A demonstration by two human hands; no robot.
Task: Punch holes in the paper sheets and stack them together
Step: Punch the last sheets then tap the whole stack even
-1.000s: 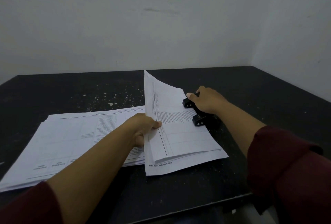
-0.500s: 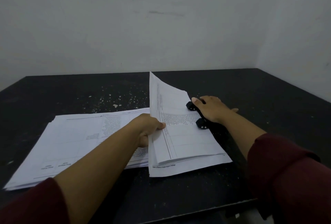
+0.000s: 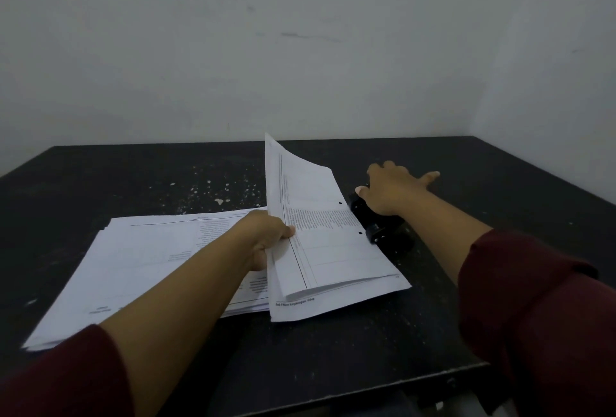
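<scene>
At table centre, the left hand (image 3: 266,236) pinches a curled sheaf of thin printed sheets (image 3: 320,243) with two punched holes. At 3 o'clock, the right hand (image 3: 393,191) rests spread-fingered on the black hole punch (image 3: 376,221). A flat paper stack (image 3: 143,266) lies at 9 o'clock on the speckled dark table (image 3: 333,350).

From my seat I see two arms coming in from the bottom edge, one from about 7 o'clock and one from about 4 o'clock. Both wear dark maroon long sleeves (image 3: 540,323) of plain cloth, with no print, buttons or cuff bands that I can make out in this dim light. Each sleeve is pushed up, leaving the forearm bare. The right sleeve bunches into soft folds at its edge. The left hand (image 3: 266,236) and right hand (image 3: 390,190) are bare: I see no gloves, rings or watch.
</scene>
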